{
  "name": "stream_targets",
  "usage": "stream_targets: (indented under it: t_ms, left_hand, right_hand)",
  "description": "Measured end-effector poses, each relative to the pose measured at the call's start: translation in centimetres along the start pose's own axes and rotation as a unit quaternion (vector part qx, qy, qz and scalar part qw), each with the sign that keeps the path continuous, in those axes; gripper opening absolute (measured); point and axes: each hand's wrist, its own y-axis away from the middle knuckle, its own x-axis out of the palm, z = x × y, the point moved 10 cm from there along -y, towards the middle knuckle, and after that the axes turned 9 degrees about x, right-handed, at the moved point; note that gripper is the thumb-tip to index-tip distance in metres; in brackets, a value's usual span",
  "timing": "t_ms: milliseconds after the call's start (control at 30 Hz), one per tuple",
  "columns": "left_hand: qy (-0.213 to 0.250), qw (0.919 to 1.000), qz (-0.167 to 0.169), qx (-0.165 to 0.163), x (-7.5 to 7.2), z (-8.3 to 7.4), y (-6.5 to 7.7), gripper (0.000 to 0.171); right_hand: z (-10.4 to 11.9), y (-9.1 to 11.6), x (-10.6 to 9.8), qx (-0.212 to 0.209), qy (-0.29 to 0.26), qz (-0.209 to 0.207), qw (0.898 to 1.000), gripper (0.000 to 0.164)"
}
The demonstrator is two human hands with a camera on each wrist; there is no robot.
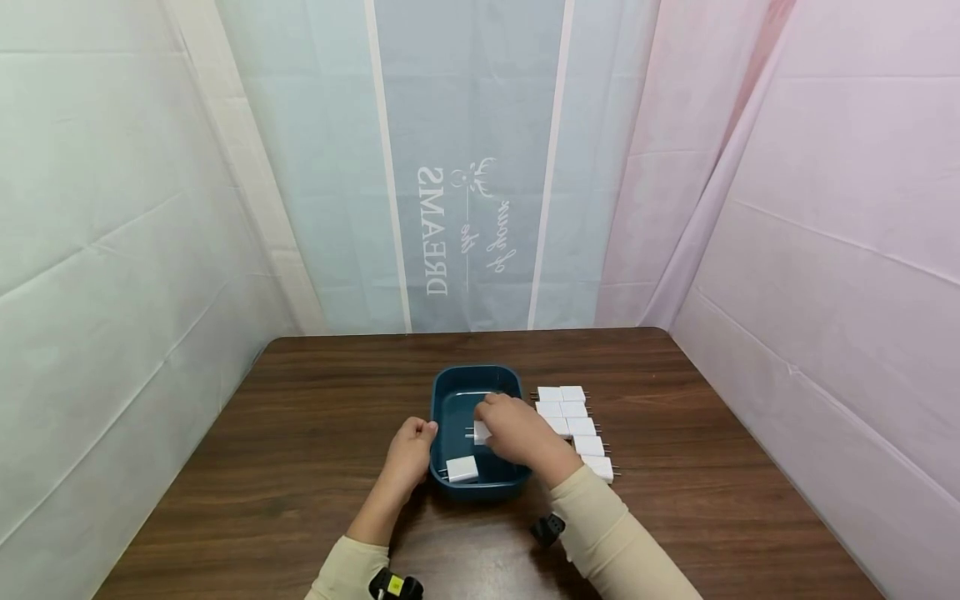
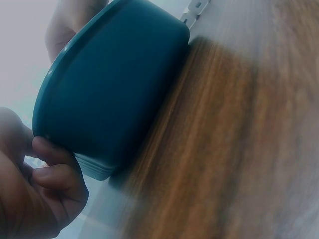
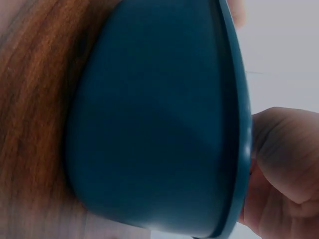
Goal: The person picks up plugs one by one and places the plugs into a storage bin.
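Observation:
A dark teal plastic bin point(image 1: 480, 492) stands on the wooden table. My left hand point(image 1: 410, 450) pinches its left rim; in the left wrist view the curled fingers point(image 2: 62, 177) are at the bin's edge. Reaching over the right side, my right hand point(image 1: 517, 429) holds a white plug-in charger point(image 1: 481, 433) inside the bin, its prongs pointing left. Another white charger point(image 1: 462, 469) lies near the bin's front left corner, prongs also to the left. In the right wrist view the bin wall point(image 3: 154, 119) hides what the right hand holds.
Right of the bin, several white chargers point(image 1: 574, 409) lie in rows, partly covered by the right hand and forearm. Brown wood-grain tabletop point(image 1: 322, 400) surrounds the bin. Fabric curtains point(image 1: 480, 125) hang behind the table and along both sides.

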Motion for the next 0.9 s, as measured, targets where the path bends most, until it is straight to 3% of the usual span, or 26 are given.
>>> stream_targets:
  t_ms: [900]
  left_hand:
    - [0.021,0.9997,0.008,0.006,0.1,-0.2,0.0,0.026]
  right_hand:
    - [2.6,-0.9,1.9,-0.027,0.031,0.006,0.999,0.029]
